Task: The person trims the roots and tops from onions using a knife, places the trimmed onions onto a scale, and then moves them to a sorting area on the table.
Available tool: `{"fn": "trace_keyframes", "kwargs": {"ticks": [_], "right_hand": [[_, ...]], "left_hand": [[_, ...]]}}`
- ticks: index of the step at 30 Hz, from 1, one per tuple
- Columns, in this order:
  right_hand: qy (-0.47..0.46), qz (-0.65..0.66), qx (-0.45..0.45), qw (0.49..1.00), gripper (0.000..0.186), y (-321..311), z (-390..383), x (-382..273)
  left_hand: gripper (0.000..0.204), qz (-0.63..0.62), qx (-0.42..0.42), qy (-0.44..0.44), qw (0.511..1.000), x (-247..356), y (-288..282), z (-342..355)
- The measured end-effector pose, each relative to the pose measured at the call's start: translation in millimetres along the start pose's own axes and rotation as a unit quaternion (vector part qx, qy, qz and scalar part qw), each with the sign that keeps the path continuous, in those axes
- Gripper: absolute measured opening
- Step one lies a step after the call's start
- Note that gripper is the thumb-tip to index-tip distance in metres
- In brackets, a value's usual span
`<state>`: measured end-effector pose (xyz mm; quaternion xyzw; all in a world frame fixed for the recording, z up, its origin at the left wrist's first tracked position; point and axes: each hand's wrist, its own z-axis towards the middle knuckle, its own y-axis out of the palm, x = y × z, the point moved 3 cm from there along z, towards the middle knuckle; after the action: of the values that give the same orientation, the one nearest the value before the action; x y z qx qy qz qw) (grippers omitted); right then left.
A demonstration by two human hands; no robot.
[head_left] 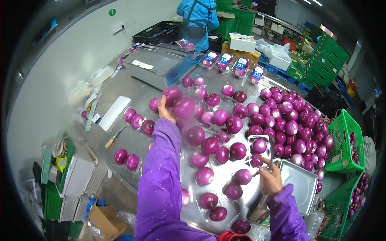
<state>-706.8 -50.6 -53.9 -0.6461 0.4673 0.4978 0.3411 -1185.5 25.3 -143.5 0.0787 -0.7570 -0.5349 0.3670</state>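
Observation:
My left hand (165,110) is raised over the left middle of the metal table (169,203), its fingers closed round a clear tray that carries two red onions (183,107). Motion blurs this pair slightly. My right hand (270,176) is at the near end of another clear tray (261,137), with thumb and forefinger bent about its edge. Inside that tray sit two red onions (259,146), one behind the other. Many more red onions (210,145) lie on the table between my hands, mostly in pairs in clear trays.
Loose red onions (298,126) form a heap at the right, beside a green crate (345,142) and a metal pan (299,185). Labelled packs (241,67) line the far edge near a metal machine (155,64). At left lies a knife (114,137). A person in blue (197,24) stands behind.

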Motion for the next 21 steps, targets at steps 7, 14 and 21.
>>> {"fn": "trace_keyframes", "kwargs": {"ticks": [7, 14, 21], "right_hand": [[0.045, -0.022, 0.122, 0.991, 0.05, -55.7, -34.7, -18.8], [0.014, -0.001, 0.193, 0.981, 0.05, -82.3, -42.1, -7.9], [0.04, 0.024, 0.225, 0.973, 0.05, -95.9, -49.2, 8.4]], "left_hand": [[0.057, 0.127, 0.04, 0.094, 0.987, -4.4, 2.2, 85.2], [0.061, 0.337, 0.044, 0.036, 0.94, -12.2, -19.2, 135.5], [0.068, 0.447, -0.082, 0.189, 0.87, 1.8, -54.1, 171.5]]}}
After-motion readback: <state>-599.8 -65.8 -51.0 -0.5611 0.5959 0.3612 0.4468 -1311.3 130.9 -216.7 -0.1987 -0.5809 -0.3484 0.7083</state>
